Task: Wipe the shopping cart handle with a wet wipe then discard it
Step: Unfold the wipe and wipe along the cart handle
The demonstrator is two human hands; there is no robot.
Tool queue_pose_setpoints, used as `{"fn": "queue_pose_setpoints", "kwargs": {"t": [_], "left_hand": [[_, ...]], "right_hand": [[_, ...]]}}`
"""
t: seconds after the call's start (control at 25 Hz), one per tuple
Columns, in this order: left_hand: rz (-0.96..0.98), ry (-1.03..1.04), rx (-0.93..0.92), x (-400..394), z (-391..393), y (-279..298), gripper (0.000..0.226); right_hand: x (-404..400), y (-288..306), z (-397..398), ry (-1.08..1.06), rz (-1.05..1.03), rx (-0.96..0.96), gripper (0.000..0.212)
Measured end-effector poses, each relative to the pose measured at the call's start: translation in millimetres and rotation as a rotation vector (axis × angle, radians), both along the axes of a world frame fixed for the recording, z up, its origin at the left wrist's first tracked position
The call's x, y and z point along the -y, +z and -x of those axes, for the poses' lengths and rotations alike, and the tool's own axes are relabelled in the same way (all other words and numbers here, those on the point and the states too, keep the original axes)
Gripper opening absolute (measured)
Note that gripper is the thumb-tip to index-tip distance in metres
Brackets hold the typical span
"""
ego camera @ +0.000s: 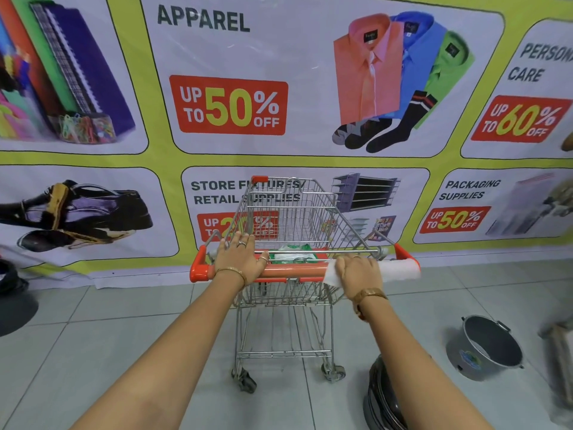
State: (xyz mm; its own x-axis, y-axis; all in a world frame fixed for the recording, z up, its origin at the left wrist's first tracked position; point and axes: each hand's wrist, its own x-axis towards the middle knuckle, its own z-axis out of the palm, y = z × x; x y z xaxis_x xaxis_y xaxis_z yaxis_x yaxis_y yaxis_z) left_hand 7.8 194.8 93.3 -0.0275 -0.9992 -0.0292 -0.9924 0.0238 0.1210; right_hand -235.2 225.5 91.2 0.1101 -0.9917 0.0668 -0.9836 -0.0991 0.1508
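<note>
Handle (291, 270) runs left-right across the cart (288, 231), red bar at its near end. Right hand (356, 271) sits on the handle's right part, fingers curled down, pressing the wipe (400, 270) onto the bar; wipe is draped over the handle from under the palm out to the right end. Left hand (240, 257) clamps the handle's left part, fingers wrapped. Bare stretch lies between the hands, so the next stroke likely goes left along the bar. Wipe pack (294, 254) lies in the cart just beyond the handle.

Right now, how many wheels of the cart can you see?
2: one rear wheel at lower left, one rear wheel at lower right. The front wheels may be hidden behind the cart frame.
</note>
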Motion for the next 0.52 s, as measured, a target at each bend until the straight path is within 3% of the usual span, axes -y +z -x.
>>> {"fn": "queue_pose_setpoints", "kwargs": {"t": [0.2, 0.32, 0.52], "left_hand": [[-0.001, -0.012, -0.006, 2, 2, -2, 0.067], [-0.001, -0.005, 0.019, 5, 1, -3, 0.066], [-0.008, -0.005, 0.039, 7, 0, -5, 0.064]], "right_hand": [[7, 10, 53, -0.158, -0.038, 0.019, 0.028], [8, 8, 35, -0.211, -0.029, 0.071, 0.034], [3, 2, -31, -0.101, 0.026, 0.138, 0.031]]}}
